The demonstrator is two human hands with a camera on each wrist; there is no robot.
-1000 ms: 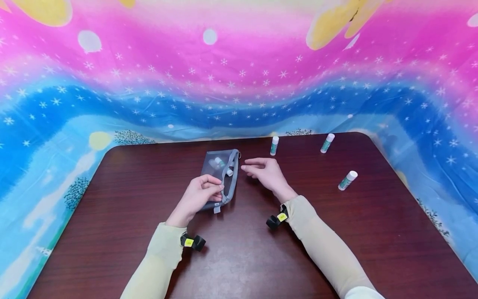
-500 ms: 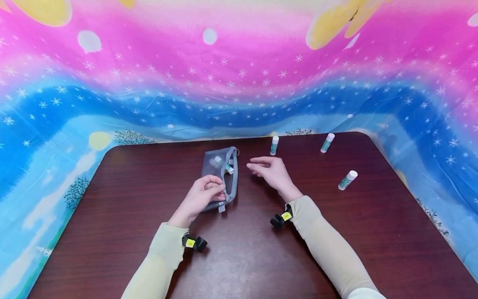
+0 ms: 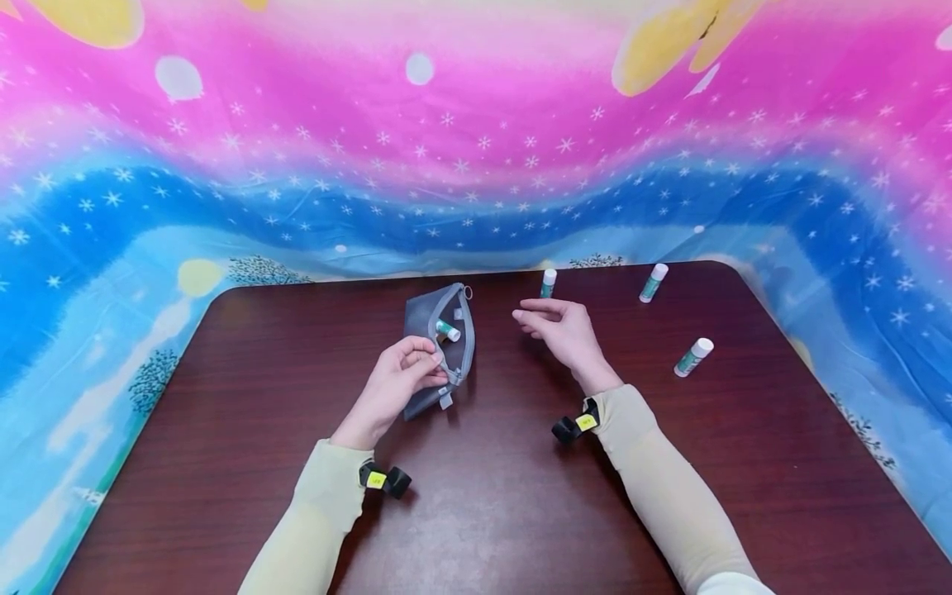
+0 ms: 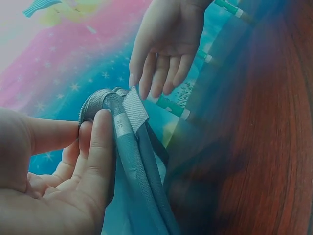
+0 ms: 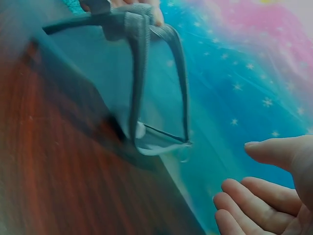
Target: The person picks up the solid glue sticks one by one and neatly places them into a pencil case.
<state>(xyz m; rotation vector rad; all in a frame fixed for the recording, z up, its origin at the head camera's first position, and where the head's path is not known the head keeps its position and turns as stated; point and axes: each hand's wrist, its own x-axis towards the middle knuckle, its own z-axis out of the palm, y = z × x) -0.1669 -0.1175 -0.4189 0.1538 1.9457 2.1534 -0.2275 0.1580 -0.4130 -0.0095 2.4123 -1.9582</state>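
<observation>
My left hand [image 3: 392, 385] pinches the near rim of a grey mesh zipper pouch [image 3: 420, 318], whose mouth gapes to the right. Inside the mouth lies a green-and-white glue stick [image 3: 448, 330]. In the left wrist view, thumb and fingers grip the pouch [image 4: 132, 161] by its zipper edge. My right hand [image 3: 563, 335] hovers right of the pouch, fingers relaxed and holding nothing. Just beyond it, partly hidden, stands a second glue stick [image 3: 548, 283]. In the right wrist view the right hand [image 5: 274, 196] is apart from the pouch [image 5: 137, 78].
Two more glue sticks stand on the right side of the dark wooden table [image 3: 476, 512], one at the back [image 3: 654, 283] and one nearer [image 3: 693, 357]. A patterned pink and blue cloth [image 3: 476, 165] hangs behind the table. Each wrist wears a black strap.
My right hand has drawn away from the pouch, rightward toward the back glue stick. The left hand keeps its hold, and the pouch has tilted up with its mouth wider.
</observation>
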